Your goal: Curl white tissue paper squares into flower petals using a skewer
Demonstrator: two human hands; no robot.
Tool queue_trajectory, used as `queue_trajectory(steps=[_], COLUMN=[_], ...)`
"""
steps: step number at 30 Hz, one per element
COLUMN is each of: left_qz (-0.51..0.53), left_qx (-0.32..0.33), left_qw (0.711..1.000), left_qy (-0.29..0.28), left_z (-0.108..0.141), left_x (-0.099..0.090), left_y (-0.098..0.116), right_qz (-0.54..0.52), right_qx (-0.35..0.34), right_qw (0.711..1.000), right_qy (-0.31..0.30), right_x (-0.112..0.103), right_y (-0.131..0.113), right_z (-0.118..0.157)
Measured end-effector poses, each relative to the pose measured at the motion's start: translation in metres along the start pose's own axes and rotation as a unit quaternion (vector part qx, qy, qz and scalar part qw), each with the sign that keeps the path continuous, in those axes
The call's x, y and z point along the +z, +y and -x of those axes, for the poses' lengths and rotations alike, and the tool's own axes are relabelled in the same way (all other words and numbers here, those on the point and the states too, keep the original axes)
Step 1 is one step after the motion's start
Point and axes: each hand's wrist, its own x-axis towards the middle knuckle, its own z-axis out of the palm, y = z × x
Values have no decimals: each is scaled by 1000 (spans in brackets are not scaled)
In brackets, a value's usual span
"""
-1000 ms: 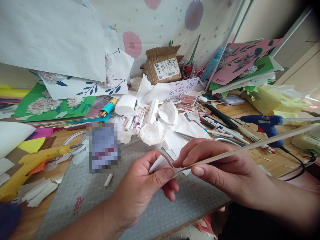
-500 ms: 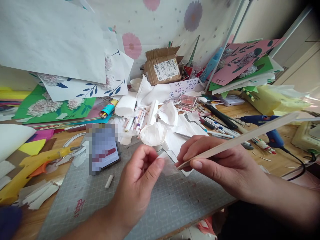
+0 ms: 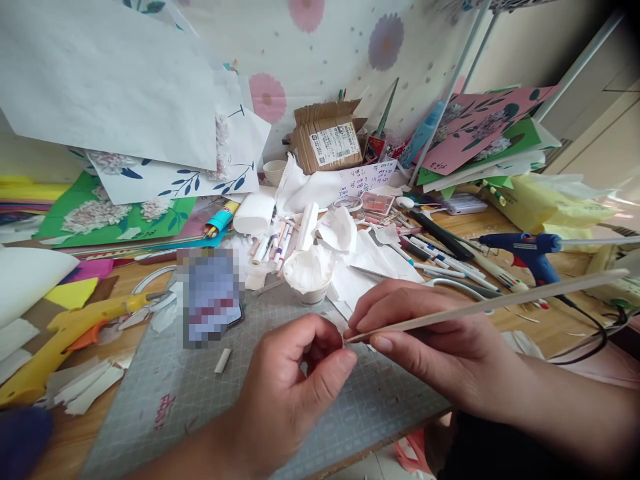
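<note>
Low over the grey cutting mat (image 3: 200, 400), my left hand (image 3: 300, 373) is curled with thumb and forefinger nearly together; what it holds is hidden by the fingers. My right hand (image 3: 440, 347) pinches a long pale strip (image 3: 490, 303) near its left end, and the strip slants up to the right. The strip's tip touches or almost touches my left fingertips. Just beyond the hands stands a paper cup (image 3: 309, 277) filled with crumpled white paper.
A phone (image 3: 213, 300) and a yellow glue gun (image 3: 75, 327) lie left. Markers, white paper scraps (image 3: 370, 267) and a cardboard box (image 3: 327, 140) are behind. At right are scissors and a blue glue gun (image 3: 535, 253).
My left hand has moved right to the strip's tip, and the thin white piece it held is now out of sight. The strip's far end has dropped lower.
</note>
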Motion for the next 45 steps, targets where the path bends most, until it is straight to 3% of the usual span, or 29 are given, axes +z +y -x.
queue_trajectory(steps=[6,11,13,16,19,21,23,25,27,29,36,40,45], left_qz=[-23,17,47,84,97,99,95,94,104,128,217,263,260], left_qx=[-39,-57,-70,-94,-109,-108,-94,-70,-49,-41,-53,-32,5], left_qw=[999,998,996,992,989,989,990,992,993,990,968,960,963], left_qy=[-4,5,3,-8,-17,-27,-39,-41,-35,-36,-111,-93,-66], left_z=[0,-3,-5,-6,-6,-6,-7,-8,-8,-8,-6,-5,-8], left_x=[-2,-3,-4,-4,-3,-2,-1,1,1,1,-3,-2,-1], left_y=[-2,-4,-6,-8,-9,-8,-7,-6,-5,-5,-9,-13,-17], right_qz=[-21,-183,-237,-232,-179,-144,-60,90,160,171,126,106,83], right_qx=[16,144,188,214,165,103,13,-94,-135,-131,-87,-60,57], right_qw=[1000,971,948,923,912,913,938,971,975,976,986,989,983], right_qy=[3,51,95,220,331,367,341,202,74,30,65,82,154], right_x=[1,-10,-17,-26,-29,-26,-17,-5,6,14,11,10,9], right_y=[5,20,29,43,48,43,33,26,26,31,42,46,57], right_z=[0,0,-3,-11,-20,-26,-32,-36,-41,-44,-44,-43,-42])
